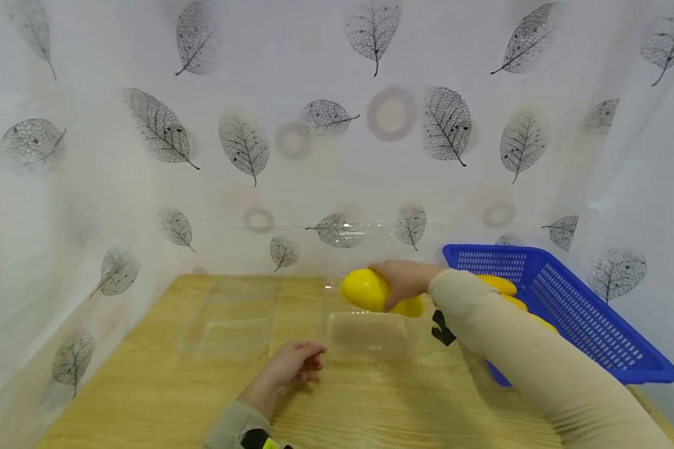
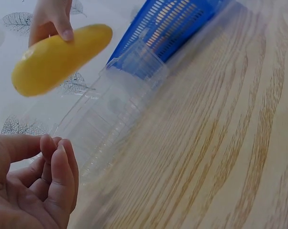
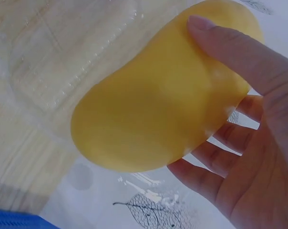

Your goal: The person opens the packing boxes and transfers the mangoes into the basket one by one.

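Observation:
My right hand (image 1: 407, 280) grips a smooth yellow mango (image 1: 365, 289) above a clear plastic box (image 1: 367, 333). In the right wrist view the thumb lies across the top of the mango (image 3: 153, 105), with the other fingers on its far side. My left hand (image 1: 294, 365) hangs low over the table, just left of that box's near side. Its fingers (image 2: 63, 176) are loosely curled and hold nothing. The left wrist view shows the clear box (image 2: 113, 105) beyond this hand, with the held mango (image 2: 58, 59) raised above it.
At the right stands a blue perforated basket (image 1: 581, 305) with several yellow mangoes (image 1: 497, 285), partly hidden by my right sleeve. A second clear plastic box (image 1: 236, 330) sits at the left of the wooden table (image 1: 146, 380). A leaf-patterned curtain (image 1: 326, 181) hangs behind.

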{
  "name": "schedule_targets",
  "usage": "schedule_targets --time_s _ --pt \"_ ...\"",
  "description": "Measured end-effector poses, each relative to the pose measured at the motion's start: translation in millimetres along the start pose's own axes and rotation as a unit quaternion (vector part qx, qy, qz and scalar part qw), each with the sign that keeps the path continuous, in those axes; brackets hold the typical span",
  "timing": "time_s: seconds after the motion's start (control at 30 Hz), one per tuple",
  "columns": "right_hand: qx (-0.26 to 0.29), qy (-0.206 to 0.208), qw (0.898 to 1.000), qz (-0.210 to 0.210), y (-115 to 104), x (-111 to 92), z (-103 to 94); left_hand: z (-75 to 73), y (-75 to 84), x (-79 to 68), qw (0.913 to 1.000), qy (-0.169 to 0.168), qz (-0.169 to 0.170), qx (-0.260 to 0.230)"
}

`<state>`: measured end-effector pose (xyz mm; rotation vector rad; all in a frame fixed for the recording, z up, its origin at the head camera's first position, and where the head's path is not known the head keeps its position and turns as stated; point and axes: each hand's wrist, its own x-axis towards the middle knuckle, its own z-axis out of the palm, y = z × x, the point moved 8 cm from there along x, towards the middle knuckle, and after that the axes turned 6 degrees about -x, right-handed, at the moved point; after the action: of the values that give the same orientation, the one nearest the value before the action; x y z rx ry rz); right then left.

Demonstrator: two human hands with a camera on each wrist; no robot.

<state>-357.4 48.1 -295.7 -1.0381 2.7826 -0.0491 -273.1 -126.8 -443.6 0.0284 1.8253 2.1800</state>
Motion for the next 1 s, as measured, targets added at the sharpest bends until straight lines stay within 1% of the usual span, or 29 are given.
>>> schedule_targets --time_s 0.13,0.23,0.6,1.0 --pt "0.016 0.003 1.000 0.003 6.7 -10.3 -10.9 -0.6 0.9 0.7 1.0000 0.001 -0.001 0.002" --pt "0.019 -0.001 1.000 0.011 12.3 -16.4 -14.9 -0.6 1.6 0.9 1.0000 -0.001 -0.002 0.004" --pt "0.015 -0.012 1.000 0.020 20.3 -31.0 -18.2 1.4 1.9 1.1 1.0000 -0.001 -0.001 0.007" --pt "0.017 -0.007 1.000 0.024 31.9 -41.9 -25.4 0.6 0.3 0.4 1.0000 -0.003 -0.003 -0.002"
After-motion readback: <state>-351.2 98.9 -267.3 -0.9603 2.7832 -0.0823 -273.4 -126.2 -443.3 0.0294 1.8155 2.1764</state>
